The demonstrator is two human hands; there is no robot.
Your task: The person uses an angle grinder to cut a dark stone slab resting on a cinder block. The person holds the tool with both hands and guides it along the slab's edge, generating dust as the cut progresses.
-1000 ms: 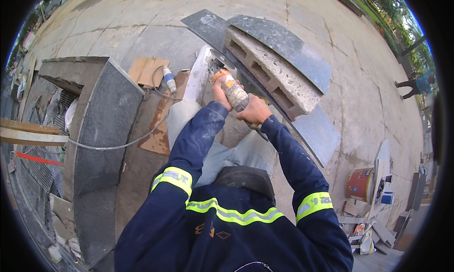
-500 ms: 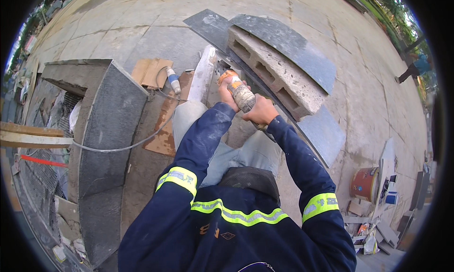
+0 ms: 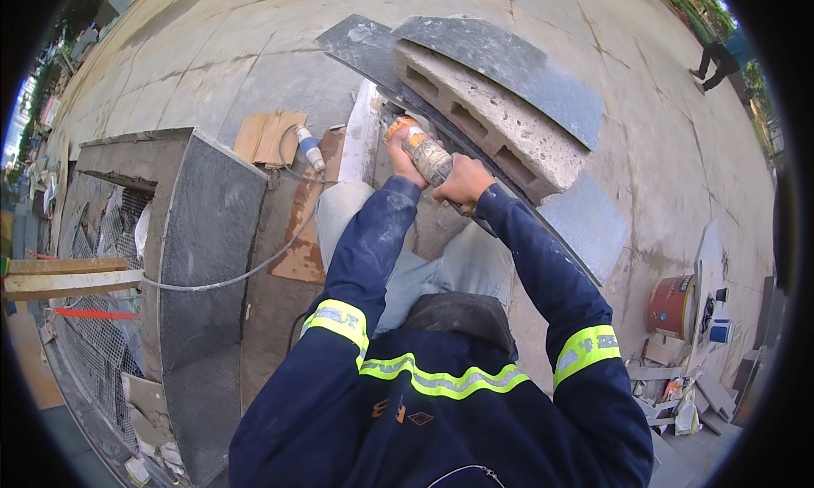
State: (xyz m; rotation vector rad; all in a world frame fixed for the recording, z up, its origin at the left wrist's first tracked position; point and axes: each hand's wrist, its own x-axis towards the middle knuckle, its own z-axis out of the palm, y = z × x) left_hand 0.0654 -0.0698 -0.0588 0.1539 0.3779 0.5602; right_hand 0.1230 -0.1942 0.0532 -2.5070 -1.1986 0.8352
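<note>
My left hand [image 3: 402,157] is wrapped round the front of a dusty angle grinder [image 3: 431,161], close to its orange head. Farther back, my right hand [image 3: 465,181] grips the grinder's body. The tool's front end lies at the edge of a dark grey stone slab [image 3: 360,45]; its disc is too hidden to make out. On that slab rests a hollow concrete block [image 3: 500,128], with another grey slab [image 3: 543,81] leaning over its far side. A pale, dusty strip [image 3: 362,132] lies just left of the grinder's head.
A grey-clad raised edge [image 3: 208,259] stands at left, crossed by a cable [image 3: 254,272] with a blue-and-white connector [image 3: 311,151]. Cardboard [image 3: 270,137] lies beyond. At right are a reddish bucket [image 3: 671,306] and scraps; a person [image 3: 721,62] stands far right.
The view has shifted slightly. Both hands keep their hold on the angle grinder, with little visible movement against the slab. The distant person has changed stance.
</note>
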